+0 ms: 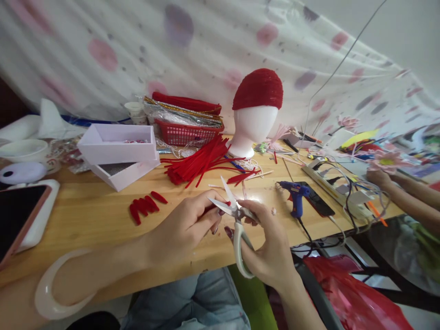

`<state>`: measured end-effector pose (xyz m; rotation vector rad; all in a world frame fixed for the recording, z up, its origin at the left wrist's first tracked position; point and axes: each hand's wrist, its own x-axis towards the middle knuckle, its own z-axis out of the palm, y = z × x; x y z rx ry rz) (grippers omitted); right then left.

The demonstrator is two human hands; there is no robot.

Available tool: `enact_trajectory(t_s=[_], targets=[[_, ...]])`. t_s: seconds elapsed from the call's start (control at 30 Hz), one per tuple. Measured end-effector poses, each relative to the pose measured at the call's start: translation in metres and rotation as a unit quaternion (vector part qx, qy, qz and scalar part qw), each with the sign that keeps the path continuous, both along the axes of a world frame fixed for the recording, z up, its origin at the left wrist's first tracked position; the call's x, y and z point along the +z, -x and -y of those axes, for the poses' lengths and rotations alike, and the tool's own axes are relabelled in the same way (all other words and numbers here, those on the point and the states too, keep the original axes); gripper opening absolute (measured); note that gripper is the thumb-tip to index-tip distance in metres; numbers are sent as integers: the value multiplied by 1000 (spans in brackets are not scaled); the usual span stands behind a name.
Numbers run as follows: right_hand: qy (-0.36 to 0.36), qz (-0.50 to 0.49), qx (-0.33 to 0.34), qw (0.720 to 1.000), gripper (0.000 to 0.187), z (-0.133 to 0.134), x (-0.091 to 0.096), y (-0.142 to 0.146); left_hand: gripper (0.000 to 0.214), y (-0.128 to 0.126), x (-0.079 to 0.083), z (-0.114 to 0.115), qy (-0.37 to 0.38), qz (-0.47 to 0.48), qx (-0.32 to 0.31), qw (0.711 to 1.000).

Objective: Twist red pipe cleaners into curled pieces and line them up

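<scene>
My right hand [271,250] grips white-handled scissors [237,224] with the blades apart, pointing up and left. My left hand [187,224] is closed in a pinch on a small red piece [216,208] held right at the blades. A pale bangle [57,293] sits on my left wrist. Several short red folded pieces [146,205] lie on the wooden table [89,220] to the left of my hands. A pile of long red pipe cleaners [199,162] lies behind my hands.
A white foam head with a red cap [256,110], a red basket [185,133], white boxes [117,149], a phone [20,217], a blue glue gun [295,195] and a power strip [338,185] stand around. Another person's arm [402,188] rests at the right.
</scene>
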<state>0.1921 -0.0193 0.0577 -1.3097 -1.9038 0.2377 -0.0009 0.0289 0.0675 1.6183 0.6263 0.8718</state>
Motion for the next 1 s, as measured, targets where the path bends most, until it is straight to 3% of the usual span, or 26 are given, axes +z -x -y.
enact_trajectory(t_s=[0.13, 0.3, 0.57, 0.73, 0.87, 1.0], targets=[[28, -55, 2, 998, 44, -2, -6, 2, 16, 1, 3, 1, -38, -9, 13, 999], [49, -205, -25, 977, 32, -7, -5, -10, 20, 0, 5, 4, -84, -53, 27, 995], [104, -95, 41, 989, 39, 4, 1, -2, 17, -2, -1, 3, 3, -14, 31, 999], [102, -119, 39, 987, 41, 4, -3, 6, 18, 0, -3, 3, -44, -25, 37, 998], [120, -213, 65, 967, 32, -4, -4, 1, 16, 1, 0, 6, -81, -34, 38, 995], [91, -332, 24, 939, 26, -11, -3, -12, 22, 0, 3, 10, -80, -57, 31, 995]])
